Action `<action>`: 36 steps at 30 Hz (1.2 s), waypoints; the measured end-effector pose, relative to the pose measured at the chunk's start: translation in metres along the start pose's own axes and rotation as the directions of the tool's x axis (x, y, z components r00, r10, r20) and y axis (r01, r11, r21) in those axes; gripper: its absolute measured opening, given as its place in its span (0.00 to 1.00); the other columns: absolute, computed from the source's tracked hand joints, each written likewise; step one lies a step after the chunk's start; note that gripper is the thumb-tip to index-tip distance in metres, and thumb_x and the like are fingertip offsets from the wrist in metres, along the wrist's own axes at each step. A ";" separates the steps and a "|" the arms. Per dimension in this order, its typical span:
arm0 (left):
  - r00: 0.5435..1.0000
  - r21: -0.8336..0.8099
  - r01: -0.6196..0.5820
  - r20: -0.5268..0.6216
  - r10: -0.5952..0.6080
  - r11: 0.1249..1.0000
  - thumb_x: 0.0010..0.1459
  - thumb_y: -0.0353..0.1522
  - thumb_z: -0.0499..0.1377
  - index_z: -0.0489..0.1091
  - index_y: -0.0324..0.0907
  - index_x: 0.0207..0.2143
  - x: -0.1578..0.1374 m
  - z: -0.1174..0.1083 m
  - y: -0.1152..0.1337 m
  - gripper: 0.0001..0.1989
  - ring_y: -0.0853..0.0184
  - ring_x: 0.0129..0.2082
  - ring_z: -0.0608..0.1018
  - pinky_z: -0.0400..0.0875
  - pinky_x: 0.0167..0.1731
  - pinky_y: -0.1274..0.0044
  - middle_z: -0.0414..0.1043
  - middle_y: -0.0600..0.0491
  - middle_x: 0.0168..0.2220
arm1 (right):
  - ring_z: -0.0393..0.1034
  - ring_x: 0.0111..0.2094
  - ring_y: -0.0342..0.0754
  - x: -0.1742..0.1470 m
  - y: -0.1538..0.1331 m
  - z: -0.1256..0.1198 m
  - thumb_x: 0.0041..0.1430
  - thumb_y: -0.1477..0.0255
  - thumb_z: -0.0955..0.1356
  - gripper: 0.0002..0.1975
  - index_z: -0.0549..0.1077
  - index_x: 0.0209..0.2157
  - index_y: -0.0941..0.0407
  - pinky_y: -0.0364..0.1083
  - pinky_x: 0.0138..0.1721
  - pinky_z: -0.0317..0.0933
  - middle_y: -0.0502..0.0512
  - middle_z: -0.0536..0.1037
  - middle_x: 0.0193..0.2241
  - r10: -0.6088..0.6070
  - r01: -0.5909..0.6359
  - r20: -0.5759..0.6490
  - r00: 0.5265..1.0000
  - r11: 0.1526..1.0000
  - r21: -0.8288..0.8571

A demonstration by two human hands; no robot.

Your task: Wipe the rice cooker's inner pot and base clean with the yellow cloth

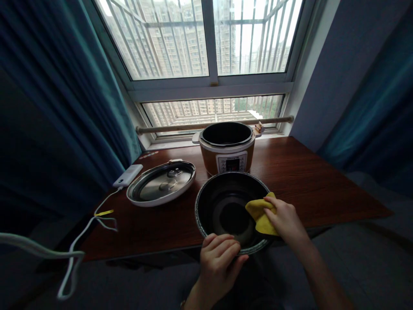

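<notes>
A black round inner pot (222, 193) is tilted toward me at the table's front edge. My left hand (221, 260) grips its near rim, fingers over the edge and thumb outside. In my right hand (284, 215) is a yellow cloth (263, 215), pinched and held over the pot's right rim, part of it inside. Just behind the pot stands the rice cooker body (208, 157), brown and white, with a control panel on its front and its top uncovered. To its left lies the round lid (158, 189), its metal inner side facing up.
A white power strip (129, 175) rests at the table's left edge, its white cable (79, 234) looping off the front left. The brown wooden table (303, 181) stands against a barred window (213, 43). Blue curtains (74, 86) hang on both sides.
</notes>
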State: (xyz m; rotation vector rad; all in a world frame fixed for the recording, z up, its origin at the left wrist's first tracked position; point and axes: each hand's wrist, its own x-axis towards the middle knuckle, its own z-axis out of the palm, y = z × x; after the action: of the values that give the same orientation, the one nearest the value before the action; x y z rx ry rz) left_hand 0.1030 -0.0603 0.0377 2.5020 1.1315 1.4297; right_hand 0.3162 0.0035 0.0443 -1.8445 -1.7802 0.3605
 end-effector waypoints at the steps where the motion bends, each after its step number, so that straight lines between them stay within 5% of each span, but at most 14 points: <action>1: 1.000 -0.012 0.014 0.001 -0.014 1.000 0.53 0.30 0.60 0.70 0.43 0.32 0.000 0.000 0.000 0.02 0.68 0.32 0.77 0.58 0.37 0.73 0.77 0.57 0.28 | 0.73 0.41 0.54 0.005 0.002 -0.001 0.53 0.73 0.63 0.17 0.74 0.44 0.58 0.50 0.45 0.63 0.61 0.78 0.39 -0.014 0.014 0.017 1.000 1.000 -0.013; 8: 0.998 -0.024 0.056 -0.006 -0.056 0.998 0.54 0.30 0.59 0.70 0.44 0.31 -0.001 0.002 0.002 0.01 0.67 0.34 0.78 0.56 0.37 0.73 0.75 0.59 0.24 | 0.73 0.38 0.50 0.066 0.013 -0.004 0.53 0.76 0.63 0.15 0.77 0.40 0.55 0.45 0.42 0.64 0.56 0.79 0.38 -0.229 0.229 0.185 0.956 0.973 0.019; 14: 0.997 -0.038 0.074 -0.021 -0.075 0.997 0.55 0.32 0.58 0.69 0.44 0.30 -0.001 0.003 0.003 0.02 0.67 0.34 0.78 0.55 0.37 0.72 0.75 0.59 0.23 | 0.72 0.35 0.48 0.135 -0.002 0.006 0.53 0.73 0.66 0.12 0.77 0.39 0.55 0.43 0.38 0.62 0.54 0.78 0.33 -0.516 0.561 0.411 0.751 0.828 0.014; 20: 0.998 -0.062 0.068 -0.001 -0.068 0.996 0.56 0.34 0.58 0.69 0.45 0.31 -0.003 0.000 0.003 0.04 0.67 0.34 0.77 0.54 0.39 0.72 0.75 0.59 0.24 | 0.71 0.38 0.47 0.167 -0.028 0.027 0.54 0.70 0.66 0.12 0.77 0.41 0.55 0.42 0.41 0.60 0.53 0.78 0.37 -0.647 0.655 0.457 0.610 0.736 0.169; 28: 0.996 -0.033 0.092 -0.017 -0.092 0.995 0.54 0.33 0.59 0.69 0.44 0.29 -0.001 -0.001 0.005 0.03 0.67 0.34 0.77 0.54 0.41 0.72 0.74 0.59 0.23 | 0.72 0.37 0.47 0.168 -0.020 0.031 0.54 0.69 0.67 0.13 0.77 0.41 0.54 0.41 0.39 0.60 0.51 0.79 0.37 -0.581 0.567 0.470 0.665 0.802 0.189; 36: 0.994 0.000 0.104 -0.024 -0.104 0.995 0.53 0.31 0.59 0.70 0.43 0.30 -0.001 -0.002 0.009 0.01 0.66 0.35 0.77 0.54 0.42 0.72 0.75 0.58 0.26 | 0.71 0.36 0.48 0.111 0.000 0.003 0.55 0.71 0.64 0.13 0.76 0.40 0.55 0.42 0.37 0.59 0.55 0.78 0.35 -0.378 0.425 0.358 0.854 0.903 -0.061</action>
State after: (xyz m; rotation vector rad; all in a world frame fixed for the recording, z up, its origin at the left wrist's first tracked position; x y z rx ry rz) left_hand 0.1059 -0.0681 0.0416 2.3942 1.2475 1.4355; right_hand 0.3249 0.1127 0.0615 -1.4992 -2.4253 0.4167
